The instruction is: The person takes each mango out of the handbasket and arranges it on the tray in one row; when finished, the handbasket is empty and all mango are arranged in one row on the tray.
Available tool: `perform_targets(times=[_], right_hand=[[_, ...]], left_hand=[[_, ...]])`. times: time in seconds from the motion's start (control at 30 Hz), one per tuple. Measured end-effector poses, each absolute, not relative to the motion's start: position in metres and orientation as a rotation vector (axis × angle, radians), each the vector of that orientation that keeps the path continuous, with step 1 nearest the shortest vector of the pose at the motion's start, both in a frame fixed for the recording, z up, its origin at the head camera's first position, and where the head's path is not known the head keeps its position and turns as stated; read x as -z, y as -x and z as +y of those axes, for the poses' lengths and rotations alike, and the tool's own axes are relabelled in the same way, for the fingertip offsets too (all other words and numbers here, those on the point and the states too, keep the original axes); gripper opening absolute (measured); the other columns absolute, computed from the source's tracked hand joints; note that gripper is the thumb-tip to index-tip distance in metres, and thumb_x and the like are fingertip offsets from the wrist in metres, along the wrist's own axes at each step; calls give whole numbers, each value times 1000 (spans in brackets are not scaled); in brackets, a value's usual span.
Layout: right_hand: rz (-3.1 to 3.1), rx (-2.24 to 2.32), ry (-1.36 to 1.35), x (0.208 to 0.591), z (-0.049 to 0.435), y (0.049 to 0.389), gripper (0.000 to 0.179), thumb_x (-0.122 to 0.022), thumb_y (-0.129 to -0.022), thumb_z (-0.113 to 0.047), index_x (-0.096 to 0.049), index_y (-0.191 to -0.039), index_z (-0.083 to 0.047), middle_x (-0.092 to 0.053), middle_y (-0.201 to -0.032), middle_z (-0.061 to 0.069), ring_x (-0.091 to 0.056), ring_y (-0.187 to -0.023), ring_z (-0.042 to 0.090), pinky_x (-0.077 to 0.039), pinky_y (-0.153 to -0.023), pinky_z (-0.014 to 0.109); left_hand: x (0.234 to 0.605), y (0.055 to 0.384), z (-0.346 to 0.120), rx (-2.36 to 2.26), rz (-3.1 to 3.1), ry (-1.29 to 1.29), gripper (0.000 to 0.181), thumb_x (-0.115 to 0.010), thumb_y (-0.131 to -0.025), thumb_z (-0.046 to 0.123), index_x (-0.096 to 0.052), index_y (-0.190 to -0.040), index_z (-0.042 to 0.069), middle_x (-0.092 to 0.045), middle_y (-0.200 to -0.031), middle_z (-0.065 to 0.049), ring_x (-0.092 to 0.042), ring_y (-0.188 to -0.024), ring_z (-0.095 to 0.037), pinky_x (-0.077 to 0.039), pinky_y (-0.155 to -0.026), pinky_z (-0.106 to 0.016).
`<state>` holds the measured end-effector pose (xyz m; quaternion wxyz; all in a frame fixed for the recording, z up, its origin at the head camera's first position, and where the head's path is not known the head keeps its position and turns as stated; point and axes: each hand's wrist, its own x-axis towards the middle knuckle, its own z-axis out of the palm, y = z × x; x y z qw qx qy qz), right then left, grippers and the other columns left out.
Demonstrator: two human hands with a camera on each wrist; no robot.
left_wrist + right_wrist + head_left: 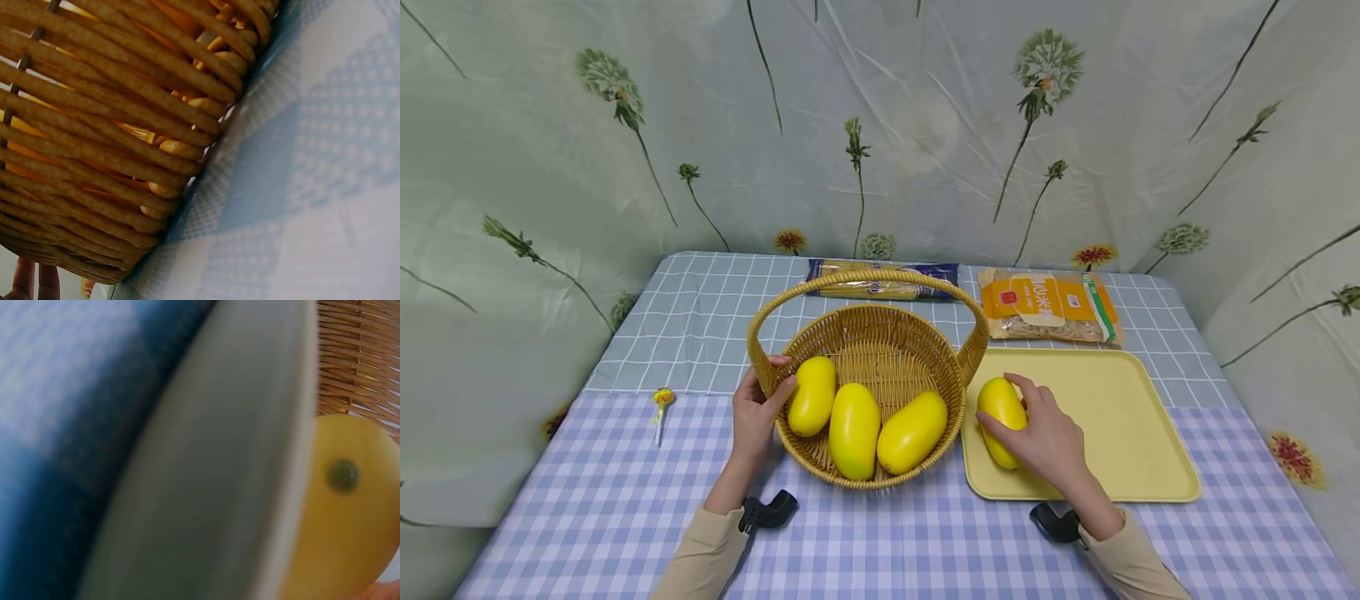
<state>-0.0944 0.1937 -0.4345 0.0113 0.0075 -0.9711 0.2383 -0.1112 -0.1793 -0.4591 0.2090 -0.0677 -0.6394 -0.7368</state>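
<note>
A wicker basket [880,333] with a tall arched handle holds three yellow mangoes, the middle one [854,432] standing nearly upright in view. My left hand [758,410] grips the basket's left rim at the foot of the handle, thumb over the edge. In the left wrist view the woven wall [94,125] fills much of the picture, and two fingers [49,281] show below it. Another mango [1000,408] lies on the yellow tray [1112,417], at its left end beside the basket. Around that mango my right hand [1045,433] curls its thumb and fingers. The right wrist view shows this mango's stem end [350,512].
A lollipop [661,408] lies left of the basket. Behind the basket is a pack of spaghetti [872,289], and an orange food bag [1048,307] lies behind the tray. Checked cloths [865,550] cover the table. A flower-printed curtain [925,167] hangs beyond it.
</note>
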Motion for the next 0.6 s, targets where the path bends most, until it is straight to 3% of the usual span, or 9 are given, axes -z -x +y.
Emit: perform_targets(times=[0.37,0.6], right_hand=[[-3052,-700,-17,429,192,94,79,-55,-81,-68,-47,-137,-13,-55,-108,16,-52,-65,26,-38,-51,35],[-3034,-712,-32,430,192,93,79,-54,-83,-67,-46,-137,-9,-56,-113,16,-58,-78,31,-42,-57,39]], left_hand=[[460,112,-179,2060,-1755,197,25,-61,-87,-9,-53,-110,-13,-62,-108,-8,-54,-107,-22,-42,-92,-27],[460,112,-179,2059,-1757,189,25,-61,-87,-9,-53,-110,-13,-62,-108,-7,-54,-107,-22,-41,-92,-27]])
